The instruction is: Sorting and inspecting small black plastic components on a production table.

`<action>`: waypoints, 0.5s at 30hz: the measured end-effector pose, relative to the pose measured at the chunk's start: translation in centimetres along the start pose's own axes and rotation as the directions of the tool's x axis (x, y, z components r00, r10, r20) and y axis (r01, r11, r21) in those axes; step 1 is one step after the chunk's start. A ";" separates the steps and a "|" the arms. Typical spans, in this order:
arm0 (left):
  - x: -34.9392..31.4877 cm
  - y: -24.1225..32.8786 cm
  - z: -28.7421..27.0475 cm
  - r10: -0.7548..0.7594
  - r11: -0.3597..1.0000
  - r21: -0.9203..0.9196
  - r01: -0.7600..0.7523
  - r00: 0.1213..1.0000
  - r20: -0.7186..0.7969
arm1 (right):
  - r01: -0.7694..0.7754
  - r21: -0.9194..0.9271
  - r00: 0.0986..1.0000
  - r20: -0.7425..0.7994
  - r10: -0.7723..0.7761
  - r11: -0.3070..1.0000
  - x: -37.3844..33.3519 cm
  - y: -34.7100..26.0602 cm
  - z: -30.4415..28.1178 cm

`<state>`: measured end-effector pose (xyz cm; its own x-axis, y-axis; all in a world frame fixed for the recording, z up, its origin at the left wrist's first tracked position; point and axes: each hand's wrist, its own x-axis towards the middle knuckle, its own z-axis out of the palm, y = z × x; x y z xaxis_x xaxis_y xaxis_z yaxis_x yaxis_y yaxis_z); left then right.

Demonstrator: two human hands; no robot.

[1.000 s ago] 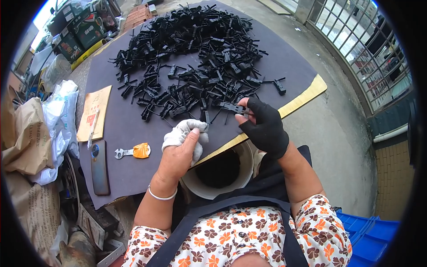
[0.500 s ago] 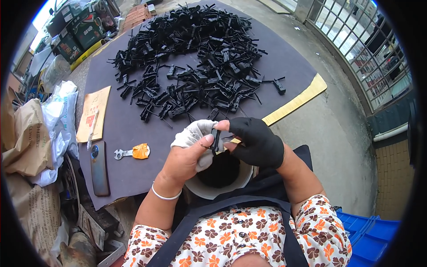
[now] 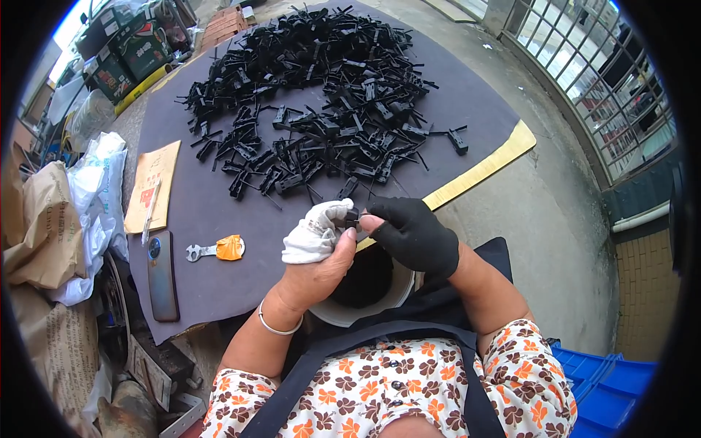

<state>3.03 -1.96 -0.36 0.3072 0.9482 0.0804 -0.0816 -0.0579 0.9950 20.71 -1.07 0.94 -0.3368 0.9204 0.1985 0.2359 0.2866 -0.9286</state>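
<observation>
My left hand point(image 3: 319, 237), in a white glove that leaves the thumb bare, pinches a small black plastic part point(image 3: 352, 218) over the table's near edge. Close against it is my right hand point(image 3: 415, 232), in a black glove with bare fingertips. Its thumb and index finger are pressed together at the part's right side, and whatever lies between them is too small to make out. Below both hands stands a pale bucket point(image 3: 400, 292) with dark contents. Beyond them a large heap of similar black plastic parts point(image 3: 314, 95) with thin stems covers the far table.
On the grey-covered table point(image 3: 212, 292) lie a phone point(image 3: 163, 281), a wrench wrapped in orange tape point(image 3: 229, 247), and a tan envelope point(image 3: 152, 179) with a pen point(image 3: 151, 212). Paper and plastic bags point(image 3: 51, 219) crowd the left. Blue crates point(image 3: 621, 394) stand at lower right.
My left hand has turned, showing more of its white glove, and the black part has tilted and moved slightly up. My right fingers have closed in beside it; a shiny sliver seen there earlier is now hidden.
</observation>
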 end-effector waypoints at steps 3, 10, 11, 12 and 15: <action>0.0 0.2 0.7 0.147 0.986 0.076 -0.147 0.989 0.008 | 0.038 -0.124 0.999 0.011 -0.037 0.991 0.0 0.0 0.5; -0.2 -0.3 0.0 0.373 0.790 0.508 -0.345 0.926 0.049 | 0.066 -0.095 0.995 -0.067 -0.073 0.993 -0.2 0.0 0.9; -0.1 0.0 0.1 0.283 0.915 0.293 -0.276 0.959 0.019 | 0.025 -0.026 1.000 -0.017 -0.026 0.999 -0.2 -0.3 0.3; 0.0 0.1 0.0 0.187 0.981 0.059 -0.187 0.982 0.013 | -0.020 0.039 0.999 0.037 0.018 0.999 -0.1 -0.5 -0.1; 0.2 0.3 -0.7 0.082 0.994 -0.073 -0.081 0.997 0.016 | -0.094 -0.151 0.991 0.082 0.108 0.984 0.1 -0.7 -0.6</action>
<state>2.35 -1.59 -0.05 0.3143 0.9353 0.1627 -0.1752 -0.1113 0.9782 21.06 -0.99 1.84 -0.3830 0.9210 0.0711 0.4013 0.2351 -0.8853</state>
